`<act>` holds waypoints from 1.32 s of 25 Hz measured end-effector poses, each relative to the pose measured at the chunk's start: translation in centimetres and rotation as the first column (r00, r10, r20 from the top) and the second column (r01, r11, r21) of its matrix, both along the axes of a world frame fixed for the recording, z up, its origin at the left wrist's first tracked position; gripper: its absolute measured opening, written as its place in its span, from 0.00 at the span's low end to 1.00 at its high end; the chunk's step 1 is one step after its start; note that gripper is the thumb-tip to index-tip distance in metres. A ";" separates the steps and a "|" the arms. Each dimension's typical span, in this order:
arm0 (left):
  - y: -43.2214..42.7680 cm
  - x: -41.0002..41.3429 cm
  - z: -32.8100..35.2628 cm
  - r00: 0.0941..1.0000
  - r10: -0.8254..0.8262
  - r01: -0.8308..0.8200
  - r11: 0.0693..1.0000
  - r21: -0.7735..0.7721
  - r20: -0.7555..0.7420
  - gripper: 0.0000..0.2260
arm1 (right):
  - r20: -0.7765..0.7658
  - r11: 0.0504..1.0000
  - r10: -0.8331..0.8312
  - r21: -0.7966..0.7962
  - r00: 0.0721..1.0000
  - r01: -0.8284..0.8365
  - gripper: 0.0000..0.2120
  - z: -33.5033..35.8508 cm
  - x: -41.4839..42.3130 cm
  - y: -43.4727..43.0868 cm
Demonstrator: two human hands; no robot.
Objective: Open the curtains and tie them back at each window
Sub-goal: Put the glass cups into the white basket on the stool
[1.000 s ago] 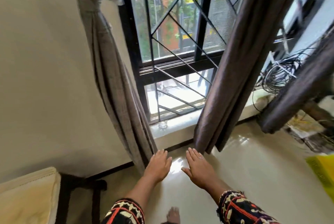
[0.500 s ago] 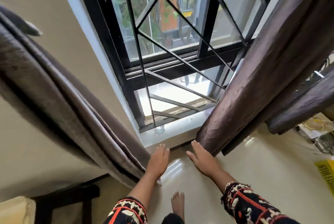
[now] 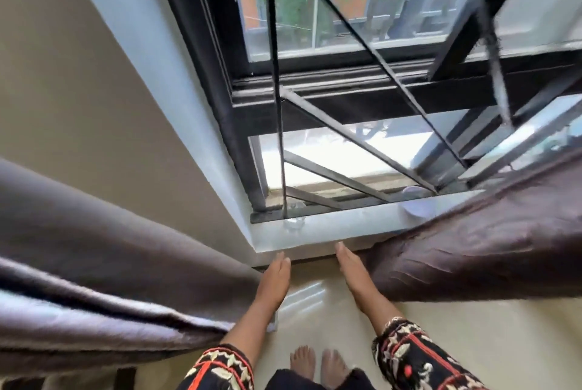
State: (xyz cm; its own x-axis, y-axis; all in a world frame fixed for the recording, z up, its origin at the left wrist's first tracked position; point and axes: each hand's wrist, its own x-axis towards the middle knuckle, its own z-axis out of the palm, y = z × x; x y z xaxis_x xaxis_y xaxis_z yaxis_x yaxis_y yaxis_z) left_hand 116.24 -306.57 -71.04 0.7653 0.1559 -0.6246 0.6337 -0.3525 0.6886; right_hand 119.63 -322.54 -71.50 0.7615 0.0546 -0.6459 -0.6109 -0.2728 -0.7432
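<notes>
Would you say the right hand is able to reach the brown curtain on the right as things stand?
Probably yes: the right hand, fingers straight, sits right beside the brown curtain, seemingly touching its folds, with nothing between them.

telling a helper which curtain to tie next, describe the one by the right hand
Start at the black-framed window with diagonal bars and drop to its pale sill. The curtain sweeps over the sill's right end, beside the right hand. It is dark brown, glossy and creased, unlike the greyer, matte curtain on the left.
</notes>
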 end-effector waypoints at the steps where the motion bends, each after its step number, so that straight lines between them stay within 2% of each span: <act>1: 0.1 0.5 -1.7 0.999 0.048 -0.048 0.999 -0.018 -0.012 0.20 | -0.011 0.999 -0.026 0.022 1.000 0.026 0.26 -1.7 1.1 0.4; 6: 0.6 5.1 -10.7 0.991 0.131 -0.131 0.991 0.002 -0.013 0.20 | -0.110 0.982 -0.103 0.145 0.989 0.119 0.31 -10.0 6.7 2.7; 10: 0.2 8.7 -14.9 0.931 0.365 -0.359 0.922 -0.143 0.012 0.20 | -0.176 0.936 -0.194 0.260 0.965 0.236 0.31 -13.9 9.6 4.2; 11: 0.2 9.6 -16.0 0.888 0.459 -0.450 0.874 -0.183 0.005 0.19 | -0.182 0.912 -0.220 0.309 0.958 0.269 0.31 -14.8 10.1 4.4; 13: 0.2 11.4 -17.7 0.752 0.659 -0.635 0.718 -0.286 -0.014 0.17 | -0.209 0.861 -0.245 0.402 0.947 0.312 0.33 -16.1 11.2 4.9; 15: -0.1 12.5 -18.7 0.651 0.758 -0.713 0.597 -0.368 -0.030 0.15 | -0.218 0.847 -0.263 0.414 0.940 0.333 0.34 -17.2 12.0 5.3; 19: -0.2 13.7 -19.4 0.564 0.826 -0.722 0.482 -0.497 -0.017 0.12 | -0.233 0.802 -0.292 0.468 0.928 0.370 0.35 -18.2 13.1 6.1; 22: -0.4 13.7 -19.7 0.515 0.854 -0.700 0.365 -0.614 -0.079 0.21 | -0.230 0.776 -0.329 0.486 0.916 0.401 0.38 -18.0 13.2 6.3; 25: -1.0 12.6 -18.7 0.477 0.850 -0.700 0.215 -0.681 -0.222 0.12 | -0.228 0.809 -0.296 0.457 0.928 0.370 0.34 -17.3 12.3 6.2; 26: -1.3 12.0 -18.4 0.480 0.844 -0.696 0.200 -0.690 -0.239 0.12 | -0.220 0.815 -0.284 0.457 0.933 0.356 0.33 -17.2 11.8 6.0; 28: -2.0 10.4 -17.3 0.512 0.820 -0.695 0.222 -0.684 -0.255 0.21 | -0.221 0.814 -0.281 0.460 0.934 0.354 0.33 -16.3 9.9 5.4; 30: -2.7 8.8 -15.8 0.533 0.807 -0.684 0.236 -0.690 -0.254 0.25 | -0.216 0.808 -0.296 0.463 0.930 0.365 0.34 -15.1 7.6 4.7; 31: -3.0 8.1 -14.9 0.539 0.801 -0.698 0.254 -0.669 -0.259 0.27 | -0.215 0.804 -0.306 0.464 0.927 0.373 0.34 -14.3 6.4 4.3; 33: -3.1 6.5 -12.3 0.599 0.759 -0.715 0.364 -0.597 -0.256 0.31 | -0.211 0.799 -0.332 0.455 0.919 0.394 0.34 -11.6 4.5 3.9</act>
